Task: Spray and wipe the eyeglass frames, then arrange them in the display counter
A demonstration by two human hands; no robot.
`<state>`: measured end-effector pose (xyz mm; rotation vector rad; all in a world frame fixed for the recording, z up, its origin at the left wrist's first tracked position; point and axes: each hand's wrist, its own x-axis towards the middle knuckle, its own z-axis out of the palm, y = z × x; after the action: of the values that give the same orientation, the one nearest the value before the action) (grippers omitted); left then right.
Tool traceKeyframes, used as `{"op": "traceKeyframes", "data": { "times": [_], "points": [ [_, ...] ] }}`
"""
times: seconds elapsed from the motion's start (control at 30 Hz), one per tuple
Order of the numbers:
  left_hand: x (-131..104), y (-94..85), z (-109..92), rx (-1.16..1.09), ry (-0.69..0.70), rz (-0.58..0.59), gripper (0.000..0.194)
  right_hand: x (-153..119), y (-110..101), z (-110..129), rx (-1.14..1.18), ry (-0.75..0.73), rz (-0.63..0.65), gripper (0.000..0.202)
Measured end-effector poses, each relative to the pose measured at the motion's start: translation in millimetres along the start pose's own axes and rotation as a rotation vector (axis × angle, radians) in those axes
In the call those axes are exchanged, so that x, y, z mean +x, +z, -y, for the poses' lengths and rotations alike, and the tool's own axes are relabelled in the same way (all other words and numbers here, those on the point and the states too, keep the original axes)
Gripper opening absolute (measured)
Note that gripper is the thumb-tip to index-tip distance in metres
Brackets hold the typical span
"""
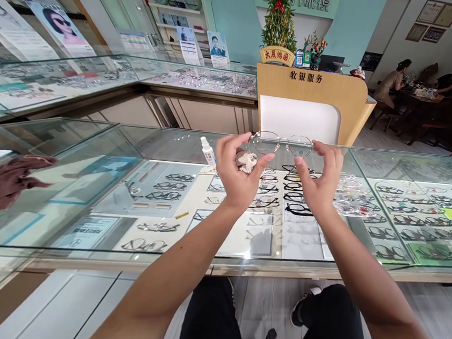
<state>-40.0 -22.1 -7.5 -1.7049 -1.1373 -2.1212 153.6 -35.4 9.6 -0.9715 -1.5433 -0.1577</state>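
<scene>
A pair of thin-rimmed eyeglasses [283,138] is held up above the glass display counter [237,265], its clear lenses side by side. My left hand [237,173] grips the left end of the frame between thumb and fingers. A crumpled whitish cloth or tissue [247,162] is tucked in that same palm. At the other end of the frame, my right hand [320,172] pinches the rim side. Behind my left hand stands a small white spray bottle [208,151] on the counter.
Under the glass lie rows of eyeglasses [299,209]. A brown cloth [9,182] rests at the left on the counter. Beyond is a wooden cashier desk [312,85] with a plant [278,26]. Two people [393,86] sit at a table far right.
</scene>
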Motion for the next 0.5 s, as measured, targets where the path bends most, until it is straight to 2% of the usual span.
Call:
{"op": "traceKeyframes", "data": {
  "times": [0.23, 0.37, 0.5],
  "points": [
    [-0.5, -1.2, 4.4, -0.019, 0.048, 0.02, 0.062, -2.6, 2.4, -0.7, 0.026, 0.008, 0.025, 0.045],
    [0.2, -0.6, 2.9, 0.047, 0.024, 0.031, 0.064, -2.2, 2.2, -0.1, 0.022, -0.008, -0.01, 0.047],
    [-0.1, 1.7, -0.2, -0.017, -0.005, 0.065, 0.062, -1.9, 1.3, 1.4, 0.013, -0.038, -0.08, 0.049]
  ]
}}
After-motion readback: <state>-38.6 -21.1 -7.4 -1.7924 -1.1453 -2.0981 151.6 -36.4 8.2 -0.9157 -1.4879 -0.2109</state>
